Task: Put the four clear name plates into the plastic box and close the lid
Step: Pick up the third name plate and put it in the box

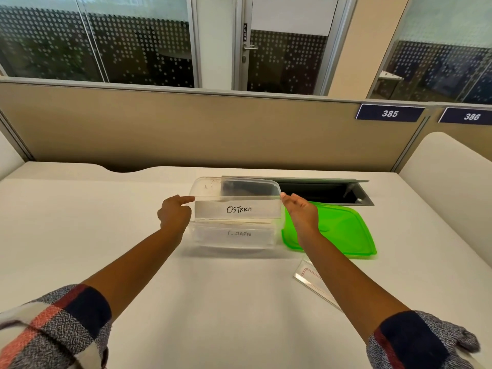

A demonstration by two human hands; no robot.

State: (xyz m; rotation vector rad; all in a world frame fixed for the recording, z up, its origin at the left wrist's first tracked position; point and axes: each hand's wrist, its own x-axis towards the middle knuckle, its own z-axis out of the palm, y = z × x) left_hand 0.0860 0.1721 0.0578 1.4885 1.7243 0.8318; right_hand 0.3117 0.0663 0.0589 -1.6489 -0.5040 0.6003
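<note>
Left hand (174,213) and right hand (300,211): both grips closed on the ends of one clear acrylic name plate with a white "OSTRICH" paper insert (237,209), one hand per end, left index finger extended along the top edge. Plate held level, long side across, just above the open clear rectangular plastic box (207,183), over its near half. Inside the box: another clear name plate, lettering partly readable ("...AFEE") (235,235), seen through the near wall; more plate edges stacked above it, count not readable. Translucent green plastic lid (343,230) flat on the white surface (226,302), touching or just beside the box's right side, partly behind the right wrist. One more clear name plate with a red-outlined insert (310,278) on the surface near the lid's front corner, partly hidden under the right forearm. Behind box: open grey cable tray (332,191), beige partition (186,129).
</note>
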